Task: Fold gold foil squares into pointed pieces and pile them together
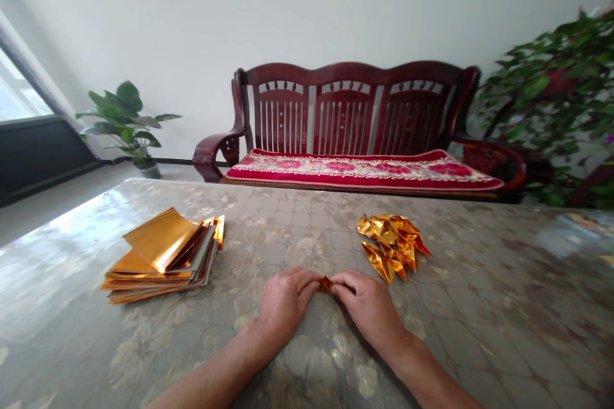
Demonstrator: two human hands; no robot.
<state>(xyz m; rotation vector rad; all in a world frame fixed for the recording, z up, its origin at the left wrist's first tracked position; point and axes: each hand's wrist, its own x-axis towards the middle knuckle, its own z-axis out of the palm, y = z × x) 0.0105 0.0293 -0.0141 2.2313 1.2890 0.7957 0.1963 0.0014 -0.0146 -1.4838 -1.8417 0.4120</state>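
Observation:
Between my two hands, just above or on the table, is a small piece of folded gold foil paper, mostly hidden by fingers. My left hand pinches its left end between thumb and fingers. The right end is pinched by my right hand in the same way. A pile of folded gold paper pieces, pointed at their ends, lies beyond my right hand. Off to the left sits a stack of flat gold foil sheets, its top sheets skewed and slightly curled.
A patterned cover lies over the table. Clear plastic packaging rests at the table's right side. Past the far edge stands a dark red wooden bench with a red floral cushion. Potted plants flank it.

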